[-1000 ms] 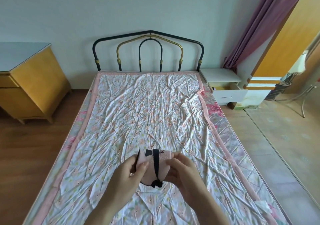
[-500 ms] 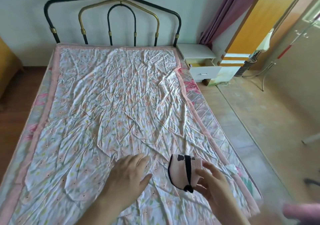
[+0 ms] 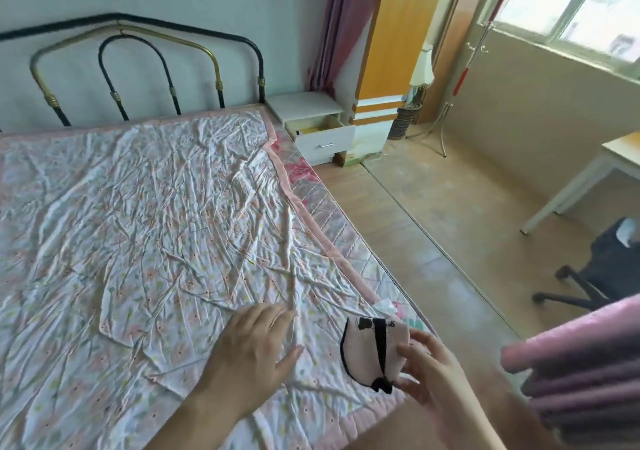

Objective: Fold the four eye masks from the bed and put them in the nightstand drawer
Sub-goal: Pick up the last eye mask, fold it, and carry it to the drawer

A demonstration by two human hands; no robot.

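A folded pink eye mask (image 3: pixel 367 349) with black trim and a black strap is held in my right hand (image 3: pixel 429 370) above the bed's right front corner. My left hand (image 3: pixel 252 349) hovers over the sheet to its left, fingers spread, holding nothing. The white nightstand (image 3: pixel 304 106) stands at the bed's far right corner, its drawer (image 3: pixel 325 137) pulled open with something yellow inside. No other eye mask shows on the bed (image 3: pixel 138 224).
A metal headboard (image 3: pixel 138 68) backs the bed. Right of the bed lies bare floor, then a coat stand (image 3: pixel 464 68), a white desk (image 3: pixel 588 172) and a dark swivel chair (image 3: pixel 595 276). A pink curtain (image 3: pixel 581 359) hangs close at the lower right.
My left hand has let go of the mask, which now rests in the right hand only. The view has swung right, bringing the nightstand, floor and window into sight.
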